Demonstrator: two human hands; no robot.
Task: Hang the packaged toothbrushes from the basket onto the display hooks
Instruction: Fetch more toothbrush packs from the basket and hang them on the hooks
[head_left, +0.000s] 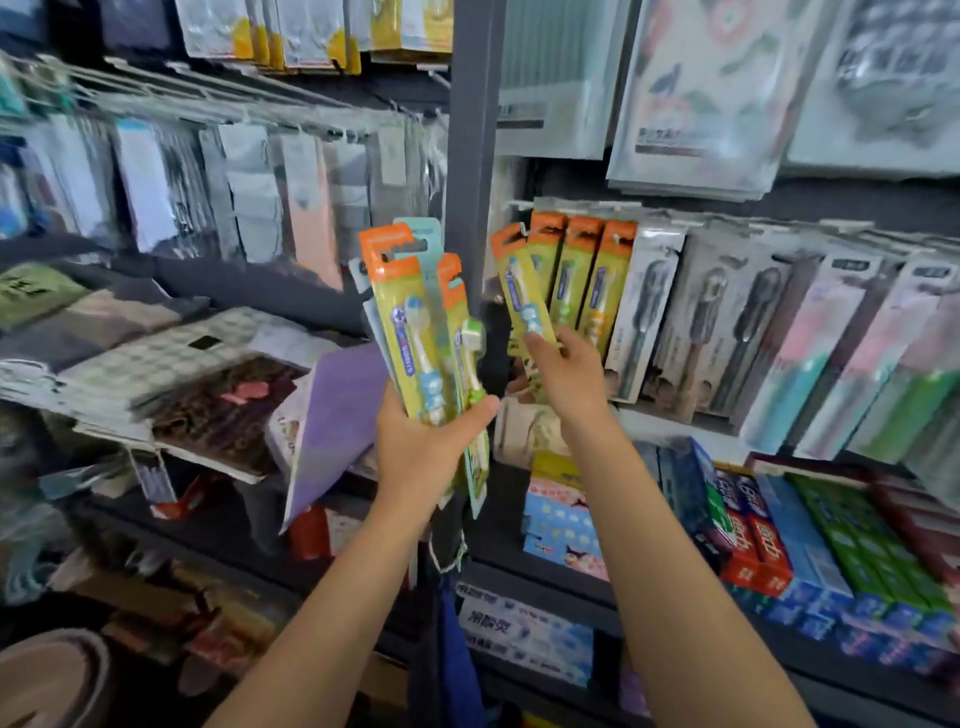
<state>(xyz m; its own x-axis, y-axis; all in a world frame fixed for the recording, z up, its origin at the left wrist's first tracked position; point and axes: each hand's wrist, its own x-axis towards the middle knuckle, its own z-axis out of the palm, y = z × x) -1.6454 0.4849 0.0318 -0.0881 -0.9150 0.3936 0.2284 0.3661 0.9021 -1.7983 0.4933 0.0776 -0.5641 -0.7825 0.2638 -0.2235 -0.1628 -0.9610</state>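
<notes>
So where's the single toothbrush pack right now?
Head view, centre-right: the right hand holds the toothbrush pack up beside the hanging orange-topped packs.

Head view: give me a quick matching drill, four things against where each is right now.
Things:
1. bundle of toothbrush packs
2. single toothbrush pack
3. orange-topped packs
4. toothpaste boxes

Places:
A. lying on the lower shelf at right
B. in the left hand
C. hanging on the hooks, right of the grey post
D. in the right hand, raised toward the hooks

Pairs: 1-B, 2-D, 3-C, 4-A
</notes>
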